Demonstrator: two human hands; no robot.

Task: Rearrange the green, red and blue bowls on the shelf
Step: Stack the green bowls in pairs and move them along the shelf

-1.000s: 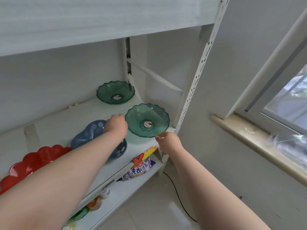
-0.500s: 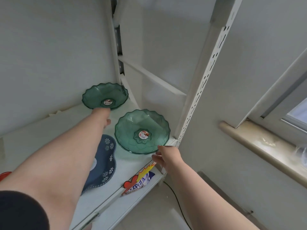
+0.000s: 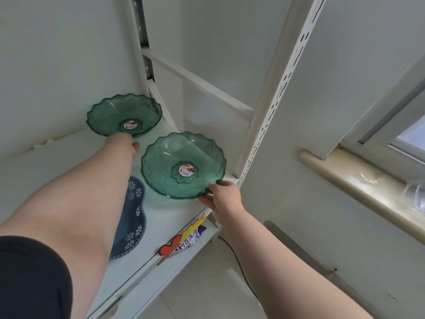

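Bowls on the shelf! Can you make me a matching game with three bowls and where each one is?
Things:
1. back green bowl
2. front green bowl
3. blue bowl

Places:
A. partly hidden under the left forearm
B. rim pinched by the right hand at the shelf's front corner
C. by the back wall, left hand at its near edge

Pairs: 1-C, 2-B, 3-A

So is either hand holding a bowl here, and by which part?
Right hand pinches the front green bowl by its near rim. Left hand reaches the back green bowl; grip unclear.
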